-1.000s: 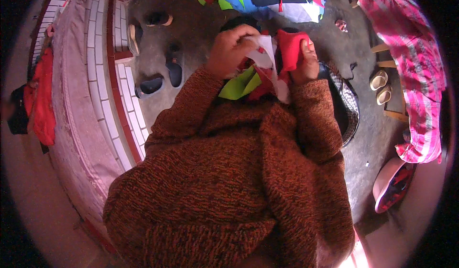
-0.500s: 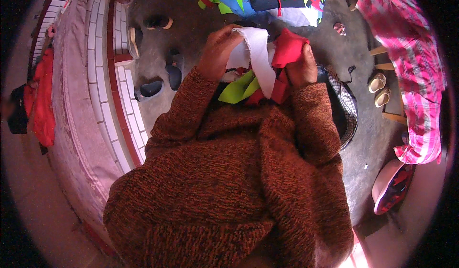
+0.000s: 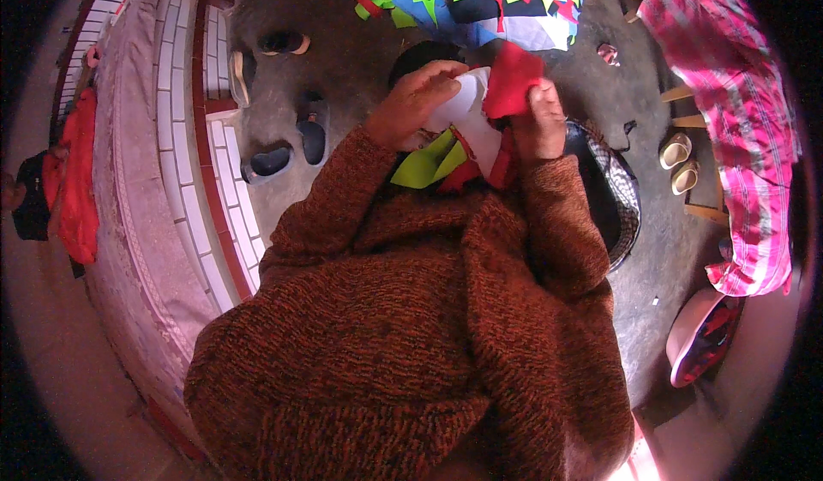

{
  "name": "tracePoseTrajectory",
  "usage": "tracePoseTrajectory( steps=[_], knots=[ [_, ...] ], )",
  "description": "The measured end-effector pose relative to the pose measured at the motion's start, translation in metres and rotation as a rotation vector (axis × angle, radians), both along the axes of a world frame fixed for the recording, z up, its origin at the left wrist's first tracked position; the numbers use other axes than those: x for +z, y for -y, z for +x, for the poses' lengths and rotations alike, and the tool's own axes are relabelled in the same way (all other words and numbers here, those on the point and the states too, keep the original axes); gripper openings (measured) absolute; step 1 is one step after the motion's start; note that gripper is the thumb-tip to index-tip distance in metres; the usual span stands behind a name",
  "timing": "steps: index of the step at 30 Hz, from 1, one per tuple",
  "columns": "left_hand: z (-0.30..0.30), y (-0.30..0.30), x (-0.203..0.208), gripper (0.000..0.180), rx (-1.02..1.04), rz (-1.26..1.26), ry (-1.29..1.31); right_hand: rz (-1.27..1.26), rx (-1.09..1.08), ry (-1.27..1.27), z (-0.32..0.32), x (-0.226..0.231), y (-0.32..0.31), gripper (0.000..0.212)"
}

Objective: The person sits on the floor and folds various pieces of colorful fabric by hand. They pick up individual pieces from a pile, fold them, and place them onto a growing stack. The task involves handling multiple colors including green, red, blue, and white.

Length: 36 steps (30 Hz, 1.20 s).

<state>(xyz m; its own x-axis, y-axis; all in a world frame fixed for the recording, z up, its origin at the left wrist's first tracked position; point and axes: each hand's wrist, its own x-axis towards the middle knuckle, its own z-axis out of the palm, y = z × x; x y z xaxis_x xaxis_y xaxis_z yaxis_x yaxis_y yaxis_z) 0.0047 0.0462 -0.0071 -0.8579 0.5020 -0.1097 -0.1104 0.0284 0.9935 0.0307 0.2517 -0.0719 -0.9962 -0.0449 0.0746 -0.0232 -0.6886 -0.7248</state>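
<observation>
Above my lap, my left hand [image 3: 418, 102] is closed around a white cloth strip [image 3: 467, 99], its fingers bent over the edge. My right hand [image 3: 540, 123] pinches a red cloth piece [image 3: 513, 78] that stands up above the fingertips. The white and red pieces meet between my hands; whether they are joined I cannot tell. Under them, a lime-green scrap [image 3: 433, 157] and more red cloth [image 3: 459, 177] lie on my lap. A black rounded thing [image 3: 424, 55] shows just beyond my left hand; its kind is unclear.
Ahead is a large heap of colourful cloth strips [image 3: 467, 1]. A container with a checkered lining [image 3: 621, 181] sits beside my right forearm. Dark slippers [image 3: 270, 162] lie left, cream sandals [image 3: 680, 164] right. A pink plaid cloth [image 3: 729, 95] covers wooden furniture; a pink basin [image 3: 690, 335] stands nearer.
The white strip, draped long before, is now gathered lower between my hands. My left hand has moved slightly right and down. The red piece stands higher, and the black thing has come into view.
</observation>
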Motion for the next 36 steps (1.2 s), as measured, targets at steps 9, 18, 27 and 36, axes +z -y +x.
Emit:
tracePoseTrajectory(
  steps=[9,18,27,36],
  knots=[
    [0.004,-0.007,0.003,0.038,-0.004,0.099,0.100,0.716,-0.010,-0.393,0.011,0.027,0.025,0.027],
    [0.002,-0.002,-0.016,0.029,0.082,0.039,-0.360,0.580,-0.178,-0.153,0.012,0.021,0.029,0.029],
    [0.002,0.002,0.009,0.028,0.184,0.340,0.188,0.308,-0.263,0.181,0.007,0.015,0.021,0.033],
    [-0.024,0.017,0.044,0.024,0.220,0.385,-0.006,0.149,-0.293,0.285,0.002,0.007,0.013,0.024]
  ],
)
